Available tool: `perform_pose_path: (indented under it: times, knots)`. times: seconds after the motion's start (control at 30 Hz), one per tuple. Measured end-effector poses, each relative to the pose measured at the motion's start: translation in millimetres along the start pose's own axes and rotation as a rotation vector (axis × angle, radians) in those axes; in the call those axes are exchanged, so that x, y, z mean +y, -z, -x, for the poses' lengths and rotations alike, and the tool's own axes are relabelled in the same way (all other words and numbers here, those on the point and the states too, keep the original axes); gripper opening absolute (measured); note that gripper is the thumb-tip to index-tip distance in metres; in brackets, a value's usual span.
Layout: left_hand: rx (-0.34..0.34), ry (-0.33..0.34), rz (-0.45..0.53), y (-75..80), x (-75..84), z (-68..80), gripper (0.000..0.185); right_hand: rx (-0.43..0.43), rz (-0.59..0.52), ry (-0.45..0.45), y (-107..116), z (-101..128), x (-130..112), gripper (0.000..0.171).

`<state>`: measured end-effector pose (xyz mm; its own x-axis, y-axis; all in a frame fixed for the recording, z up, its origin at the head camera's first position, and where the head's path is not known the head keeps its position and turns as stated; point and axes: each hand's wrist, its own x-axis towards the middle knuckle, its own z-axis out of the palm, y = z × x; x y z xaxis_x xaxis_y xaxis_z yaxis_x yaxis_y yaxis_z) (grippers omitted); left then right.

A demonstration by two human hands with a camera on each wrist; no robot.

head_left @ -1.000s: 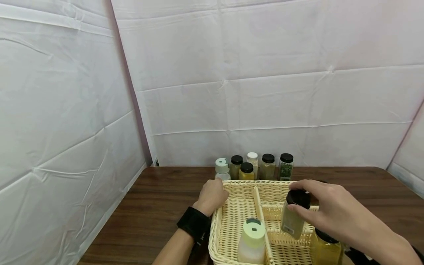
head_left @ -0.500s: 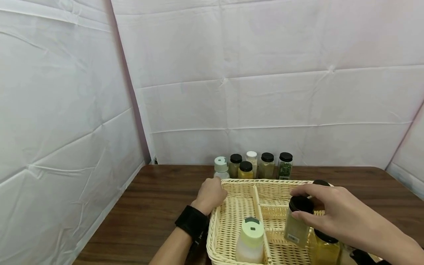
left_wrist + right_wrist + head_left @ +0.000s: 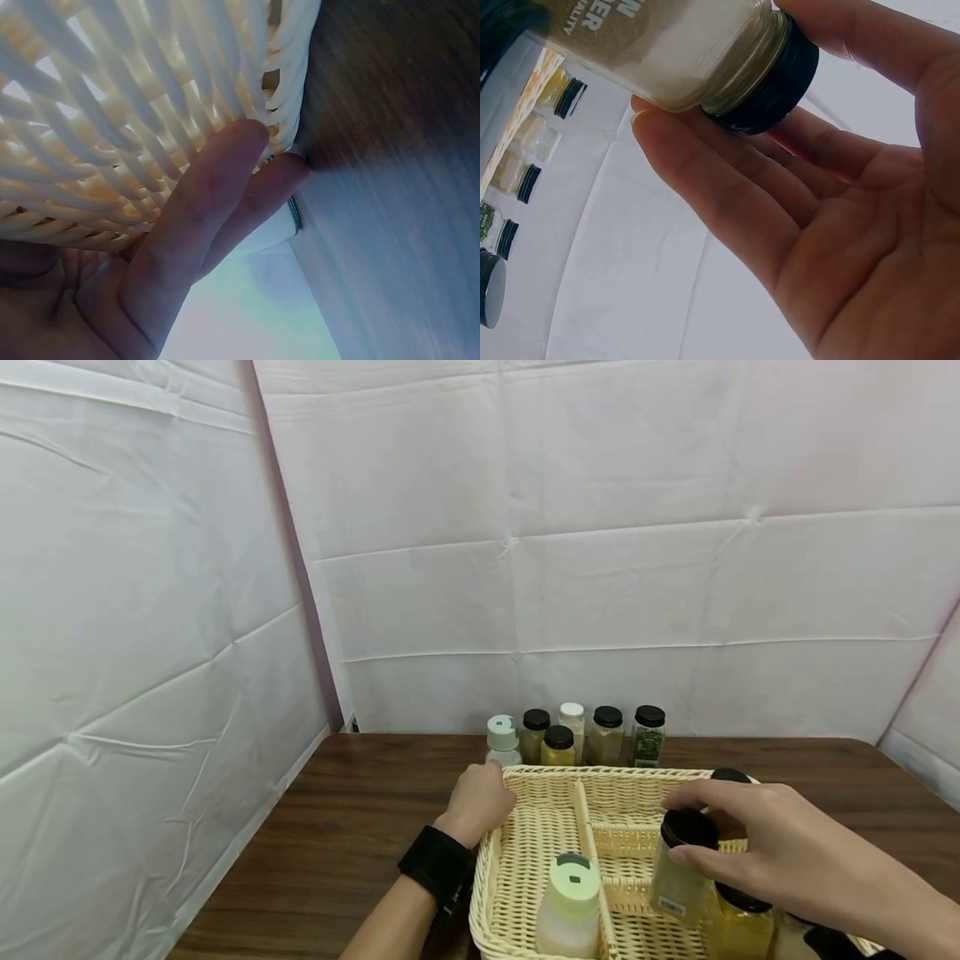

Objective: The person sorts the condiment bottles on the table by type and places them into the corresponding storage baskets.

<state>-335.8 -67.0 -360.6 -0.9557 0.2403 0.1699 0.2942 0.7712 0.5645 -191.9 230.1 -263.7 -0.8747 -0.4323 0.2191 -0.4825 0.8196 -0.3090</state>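
My right hand (image 3: pixel 679 827) pinches a spice jar (image 3: pixel 677 887) by its black lid (image 3: pixel 690 827). The jar holds pale greenish powder and hangs upright, low in the right side of a cream wicker basket (image 3: pixel 540 781). In the right wrist view the jar (image 3: pixel 667 52) lies across my fingertips (image 3: pixel 705 165), thumb above the lid. My left hand (image 3: pixel 480 800) grips the basket's far left corner. The left wrist view shows its fingers (image 3: pixel 214 187) lying against the outer weave (image 3: pixel 135 112).
A white bottle with a pale green cap (image 3: pixel 570 902) stands in the left compartment. A yellow jar (image 3: pixel 738 922) stands by the held one, another black lid (image 3: pixel 729 774) behind my hand. Several spice jars (image 3: pixel 606 735) line the back of the brown table (image 3: pixel 360 827). White sheets wall it in.
My right hand has lowered the jar, and a little to the right, deeper into the basket's right side. The left hand has stayed on the corner.
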Motion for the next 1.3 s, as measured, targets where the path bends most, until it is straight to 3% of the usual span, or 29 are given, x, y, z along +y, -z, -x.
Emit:
perform_pose_path:
  times: [0.4, 0.77, 1.03, 1.3]
  knots:
    - [-0.005, 0.006, 0.005, -0.9, -0.7, -0.1, 0.011, -0.096, -0.164, 0.160, -6, 0, 9, 0.040]
    - [-0.006, 0.005, -0.010, -0.7, -1.1, -1.5, 0.009, -0.182, -0.090, 0.164, -13, -4, 16, 0.039]
    - [-0.008, 0.003, -0.004, -0.4, -0.4, -0.6, 0.007, -0.161, -0.049, 0.243, -17, -4, 18, 0.037]
    - [-0.005, 0.006, -0.006, 0.5, 0.1, 0.0, 0.008, -0.170, -0.077, 0.304, -19, -5, 20, 0.037]
